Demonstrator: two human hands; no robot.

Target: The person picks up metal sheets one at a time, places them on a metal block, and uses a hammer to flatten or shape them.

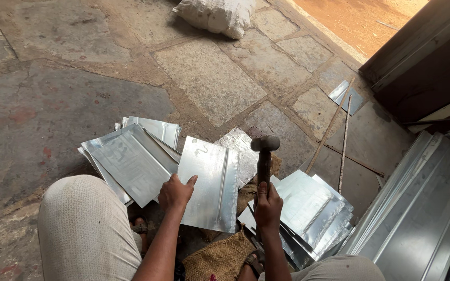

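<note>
My left hand [174, 192] grips the near left edge of a shiny rectangular metal sheet [212, 182], holding it flat in front of me. A raised fold runs along the sheet's right side. My right hand [268, 204] is closed around the dark handle of a hammer [264, 151]. Its black head is raised just right of the sheet's top corner. Burlap sacking [220, 257] lies on the floor under the sheet.
A pile of folded metal sheets [128, 158] lies to the left, another stack [311, 213] to the right. Long metal panels [423, 208] lean at far right. Thin rods [334, 125] and a white sack [217, 14] rest on the stone floor. My knees frame the bottom.
</note>
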